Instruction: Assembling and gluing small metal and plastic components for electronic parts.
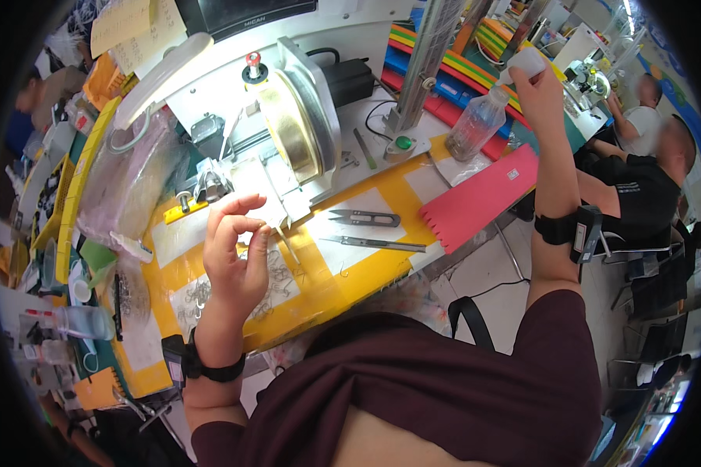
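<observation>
My right hand is raised at the far right, its fingers closed round a small white plastic container. Just below and left of it stands a clear plastic bottle with dark contents at its bottom. My left hand hovers over the yellow-covered bench in front of a machine with a gold-rimmed wheel. Its thumb and index finger come together in a pinch; anything between them is too small to make out. Thread snips and a slim metal tool lie to its right. Several small wire hooks are scattered beside my left wrist.
A red plastic sheet lies along the bench's right edge, near a green-button switch box. A lit lamp hangs over the left side. Plastic bags and a yellow rack stand left. Other people sit at the right.
</observation>
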`<state>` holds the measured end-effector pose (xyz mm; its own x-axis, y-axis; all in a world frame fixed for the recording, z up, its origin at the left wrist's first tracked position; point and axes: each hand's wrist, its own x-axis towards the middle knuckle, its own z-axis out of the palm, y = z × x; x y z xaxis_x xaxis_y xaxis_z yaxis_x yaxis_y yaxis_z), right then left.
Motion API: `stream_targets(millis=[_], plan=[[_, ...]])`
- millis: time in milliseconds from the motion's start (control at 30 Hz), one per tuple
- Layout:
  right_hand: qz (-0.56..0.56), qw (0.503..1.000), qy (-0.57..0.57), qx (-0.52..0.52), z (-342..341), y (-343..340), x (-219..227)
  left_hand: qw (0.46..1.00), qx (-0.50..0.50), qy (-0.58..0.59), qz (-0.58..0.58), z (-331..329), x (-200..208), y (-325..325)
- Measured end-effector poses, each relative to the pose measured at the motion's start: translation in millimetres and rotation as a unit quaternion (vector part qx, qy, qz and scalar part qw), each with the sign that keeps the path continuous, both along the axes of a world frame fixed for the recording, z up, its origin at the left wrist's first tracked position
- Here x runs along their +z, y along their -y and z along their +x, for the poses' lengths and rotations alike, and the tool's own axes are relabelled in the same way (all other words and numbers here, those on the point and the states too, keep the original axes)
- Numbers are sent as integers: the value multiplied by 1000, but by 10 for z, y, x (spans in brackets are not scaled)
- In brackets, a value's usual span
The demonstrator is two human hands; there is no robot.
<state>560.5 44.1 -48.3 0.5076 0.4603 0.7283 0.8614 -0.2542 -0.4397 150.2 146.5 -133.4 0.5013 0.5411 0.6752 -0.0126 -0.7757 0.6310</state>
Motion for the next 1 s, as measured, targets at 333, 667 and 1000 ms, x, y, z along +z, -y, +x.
stream_targets(millis=[333,667,1000], plan=[[51,998,5,-46,-145,277,-80,997,57,-1,56,-10,7,3],[37,992,-49,109,-158,199,-64,998,50,-12,48,14,-6,15],[-366,926,53,72,-662,-225,-752,998,41,-35,32,-13,2,71]])
